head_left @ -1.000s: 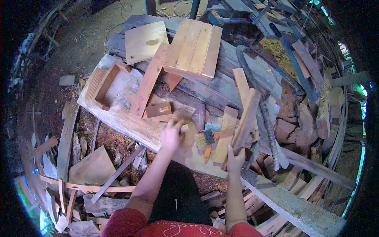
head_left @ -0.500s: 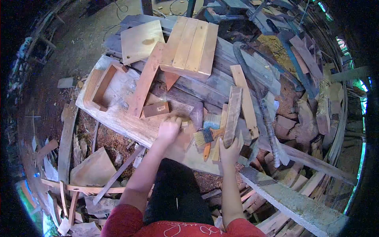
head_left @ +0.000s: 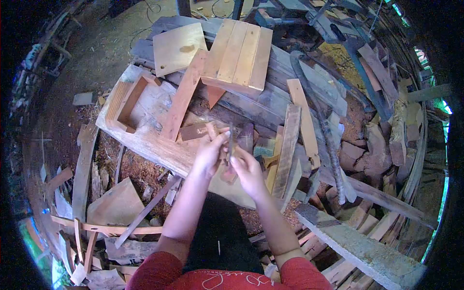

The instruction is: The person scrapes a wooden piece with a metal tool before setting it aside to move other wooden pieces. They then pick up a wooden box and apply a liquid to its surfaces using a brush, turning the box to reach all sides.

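From the head camera I see both hands meeting above the near edge of the counter (head_left: 145,145), which is a rough wooden plank surface covered with offcuts. The left hand (head_left: 209,155) has its fingers (head_left: 220,141) bent around a small wooden piece (head_left: 212,130) that stands up a little from the grip; the piece is blurred, so I cannot tell its exact shape. The right hand (head_left: 249,171) is touching the left one, and its fingers pinch a thin dark object (head_left: 231,140) that points upward; whether it is a nail, a strip or a tool I cannot tell. Just beside the hands, toward the far side, a small dark wood block (head_left: 193,131) lies flat on the counter. A long reddish board (head_left: 183,99) runs from this block toward the far edge, and its upper end touches a panel of four joined slats (head_left: 239,55). At the left end of the counter an open wooden frame (head_left: 123,104) rests near the corner. At the far left corner a square plywood sheet (head_left: 176,48) lies partly over the dark planks. To the right of the hands a grey weathered plank (head_left: 286,150) lies tilted over other pieces, and the brush (head_left: 263,153) is mostly hidden under the right hand. Below the counter, the floor (head_left: 116,203) is full of wood scraps and sawdust.
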{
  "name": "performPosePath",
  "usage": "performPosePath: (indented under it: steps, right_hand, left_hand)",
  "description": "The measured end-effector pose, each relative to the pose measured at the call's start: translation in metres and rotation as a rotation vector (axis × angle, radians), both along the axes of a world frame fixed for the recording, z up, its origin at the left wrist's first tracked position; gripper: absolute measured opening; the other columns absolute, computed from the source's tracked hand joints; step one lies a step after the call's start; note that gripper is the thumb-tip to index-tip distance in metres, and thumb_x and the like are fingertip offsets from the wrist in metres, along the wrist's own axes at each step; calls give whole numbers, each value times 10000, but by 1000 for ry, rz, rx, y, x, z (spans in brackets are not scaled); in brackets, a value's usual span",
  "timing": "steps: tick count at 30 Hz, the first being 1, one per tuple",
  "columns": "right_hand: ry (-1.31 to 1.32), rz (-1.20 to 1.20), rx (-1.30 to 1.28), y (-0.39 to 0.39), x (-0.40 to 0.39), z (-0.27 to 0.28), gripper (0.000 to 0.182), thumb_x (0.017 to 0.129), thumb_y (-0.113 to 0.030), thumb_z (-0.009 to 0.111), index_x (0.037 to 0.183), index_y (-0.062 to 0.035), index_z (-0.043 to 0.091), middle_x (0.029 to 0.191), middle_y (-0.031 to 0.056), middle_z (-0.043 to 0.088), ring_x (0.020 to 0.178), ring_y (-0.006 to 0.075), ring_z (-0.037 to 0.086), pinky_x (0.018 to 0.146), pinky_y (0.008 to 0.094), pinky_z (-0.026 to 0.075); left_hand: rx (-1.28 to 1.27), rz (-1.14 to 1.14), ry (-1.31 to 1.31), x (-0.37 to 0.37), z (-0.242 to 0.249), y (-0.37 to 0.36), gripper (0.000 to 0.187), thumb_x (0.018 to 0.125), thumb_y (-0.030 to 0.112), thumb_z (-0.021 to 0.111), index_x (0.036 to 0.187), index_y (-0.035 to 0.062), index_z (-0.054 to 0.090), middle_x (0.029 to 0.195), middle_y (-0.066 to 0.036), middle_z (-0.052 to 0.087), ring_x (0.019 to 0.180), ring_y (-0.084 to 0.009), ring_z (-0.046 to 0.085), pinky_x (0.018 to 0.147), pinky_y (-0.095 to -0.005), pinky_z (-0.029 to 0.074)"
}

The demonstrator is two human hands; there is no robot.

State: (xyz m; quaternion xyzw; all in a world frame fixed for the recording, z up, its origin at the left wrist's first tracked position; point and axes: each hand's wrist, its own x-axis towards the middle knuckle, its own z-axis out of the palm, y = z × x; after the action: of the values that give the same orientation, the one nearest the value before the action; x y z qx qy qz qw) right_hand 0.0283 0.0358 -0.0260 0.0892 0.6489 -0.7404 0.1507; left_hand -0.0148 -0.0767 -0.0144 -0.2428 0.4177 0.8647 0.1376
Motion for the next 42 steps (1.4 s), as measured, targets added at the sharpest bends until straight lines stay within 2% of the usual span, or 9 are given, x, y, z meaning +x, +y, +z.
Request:
performPosePath:
  steps: [4, 6, 9, 12, 16, 22, 31, 35, 42]
  right_hand:
    - [-59, 146, 197, -6, -12, 43, 309, 802, -143, 470, 1065, 18, 444, 759, 51, 548, 590, 75, 502, 547, 192, 408]
    - [-42, 56, 127, -7, -11, 39, 252, 824, -143, 427, 1002, 24, 488, 649, 35, 534, 470, 57, 448, 441, 182, 366]
    - [-12, 56, 34, 1, -11, 34, 250, 839, -148, 391, 998, 17, 491, 582, 25, 500, 437, 64, 426, 429, 184, 361]
    - [-25, -11, 55, 7, -2, 49, 249, 841, -145, 383, 1002, 6, 499, 523, 2, 445, 409, 53, 380, 406, 174, 315]
    - [94, 11, 166, 19, 17, 53, 249, 834, -136, 397, 1012, 3, 501, 516, -39, 389, 417, 27, 320, 402, 166, 252]
    - [156, 139, 253, 20, 31, 69, 234, 809, -117, 443, 994, 5, 517, 554, -62, 364, 477, 16, 316, 428, 167, 248]
    - [314, 115, 347, 19, 26, 70, 215, 781, -95, 483, 958, 17, 532, 598, -35, 427, 540, 36, 373, 488, 180, 308]
    - [262, 112, 342, 18, 26, 76, 212, 773, -82, 492, 953, 23, 530, 620, -23, 450, 559, 47, 392, 509, 188, 329]
    - [272, 132, 428, 21, 24, 80, 195, 763, -71, 499, 928, 26, 538, 622, -12, 454, 565, 53, 400, 513, 191, 331]
  left_hand:
    - [107, -49, -42, 0, 20, 3, 196, 765, 162, 525, 918, 48, 482, 591, 9, 443, 535, -78, 438, 454, -219, 382]
    - [193, -19, -73, 0, 23, 1, 178, 766, 183, 528, 880, 57, 477, 597, 8, 444, 542, -82, 440, 453, -221, 381]
    - [340, 47, -86, -3, 15, -3, 175, 785, 252, 506, 780, 89, 444, 640, 12, 444, 575, -86, 439, 480, -227, 369]
    - [787, 139, -36, -6, 10, -15, 185, 819, 285, 429, 793, 102, 433, 680, 20, 420, 595, -72, 414, 545, -232, 334]
    - [954, 237, -35, -10, 11, -26, 210, 809, 310, 432, 783, 101, 435, 665, 20, 385, 596, -84, 385, 543, -236, 299]
    - [974, 297, -19, -15, 14, -31, 223, 792, 294, 466, 768, 75, 433, 659, 10, 357, 601, -95, 373, 562, -235, 291]
    - [928, 316, 11, -17, 27, -30, 194, 793, 285, 469, 768, 96, 432, 656, 13, 365, 599, -92, 376, 561, -232, 296]
    - [911, 330, 33, -18, 26, -28, 192, 794, 289, 466, 777, 101, 432, 666, 18, 369, 599, -89, 378, 562, -232, 301]
    - [718, 350, 109, -17, 36, -25, 196, 807, 305, 442, 763, 115, 423, 663, 27, 371, 598, -81, 381, 539, -226, 313]
